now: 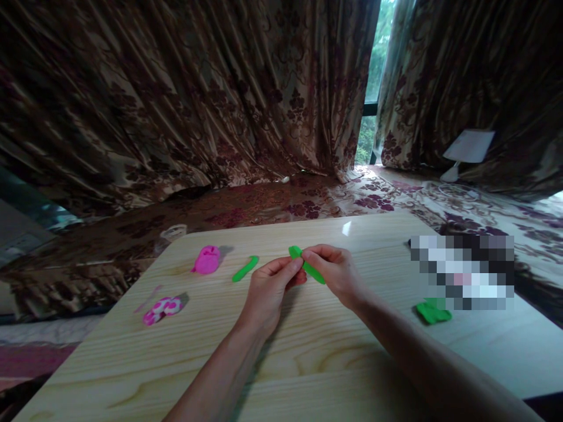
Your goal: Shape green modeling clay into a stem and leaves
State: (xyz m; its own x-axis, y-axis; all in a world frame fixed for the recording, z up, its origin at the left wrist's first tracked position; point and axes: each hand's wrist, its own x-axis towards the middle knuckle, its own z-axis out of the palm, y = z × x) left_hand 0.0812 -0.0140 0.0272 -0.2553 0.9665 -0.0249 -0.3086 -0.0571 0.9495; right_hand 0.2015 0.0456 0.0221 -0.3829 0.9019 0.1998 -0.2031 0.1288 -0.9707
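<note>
L grip [271, 282], R grip [338, 269] pinch grn strip [314, 273]

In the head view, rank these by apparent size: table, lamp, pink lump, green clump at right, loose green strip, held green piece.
1. Table
2. Lamp
3. Pink lump and green clump: too alike to rank; the clump lies nearer the camera.
4. Loose green strip

Held green piece: partly hidden, so unranked.
</note>
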